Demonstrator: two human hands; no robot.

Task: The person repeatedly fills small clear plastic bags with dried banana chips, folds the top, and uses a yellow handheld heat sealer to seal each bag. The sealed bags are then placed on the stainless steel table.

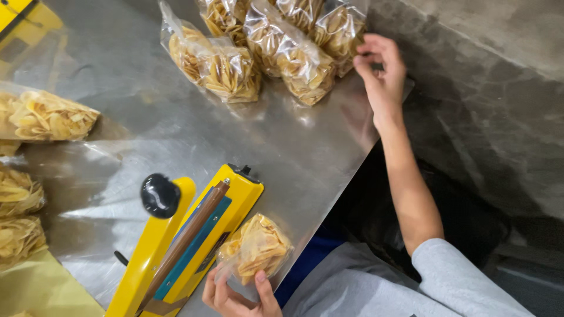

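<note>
left hand (238, 293) grips a bag of chips (257, 248) beside the yellow sealer (194, 240); right hand (380, 70), fingers loosely curled, touches a sealed bag (338, 29) on the steel desk (176, 135).

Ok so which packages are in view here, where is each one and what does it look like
Bag in left hand: clear plastic bag of pale yellow chips, bottom centre beside the yellow heat sealer.
Cluster of sealed bags: top centre on the metal table, clear, lumpy, same chips; right hand at its right edge.
Bags at left edge: several clear chip bags, partly cut off.
No labels, signs or screens visible.
</note>
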